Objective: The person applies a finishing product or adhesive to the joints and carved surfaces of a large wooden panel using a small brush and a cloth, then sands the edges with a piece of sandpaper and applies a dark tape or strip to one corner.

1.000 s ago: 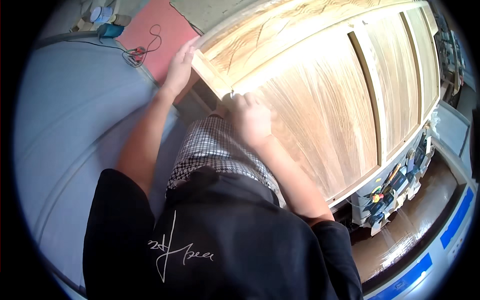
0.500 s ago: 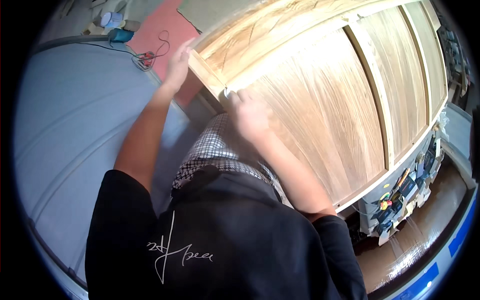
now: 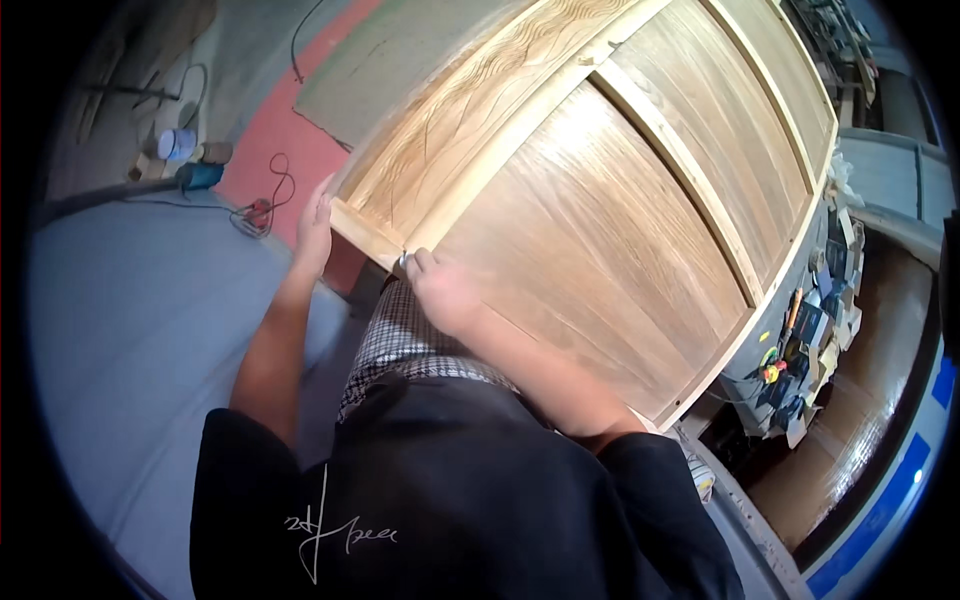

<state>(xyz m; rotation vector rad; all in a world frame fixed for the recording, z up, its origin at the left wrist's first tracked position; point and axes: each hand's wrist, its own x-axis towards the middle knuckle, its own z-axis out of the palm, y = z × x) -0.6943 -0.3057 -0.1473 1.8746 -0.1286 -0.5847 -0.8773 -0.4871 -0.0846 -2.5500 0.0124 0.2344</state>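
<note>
Big wooden panel assembly, framed with lighter rails and veneered infill boards, fills the centre and upper right of the frame and tilts toward the person. Its near corner sits at centre left, just above the person's lap.

Left hand is flat against the outer end of that corner, palm on the short frame edge and fingers spread upward. It looks like a bracing hold to stop the panel sliding sideways, not a closed grip.

Right hand is on the panel's lower edge just right of the same corner, fingers curled and pinched at the frame rail. A small pale bit shows at the fingertips; too small to tell what it is. The two hands are near each other, one on each side of the corner joint, so that joint seems to be the spot being worked.

The person wears a black shirt at bottom centre, with checked cloth on the lap under the corner.

Grey floor mat takes up the left of the frame. Red floor strip at upper left has a thin cable on it. A blue tool and a small pale tub lie further upper left, well apart from the hands. At right, below the panel's far edge, is a cluttered rack of small tools, then brown floor and a blue stripe at lower right.
</note>
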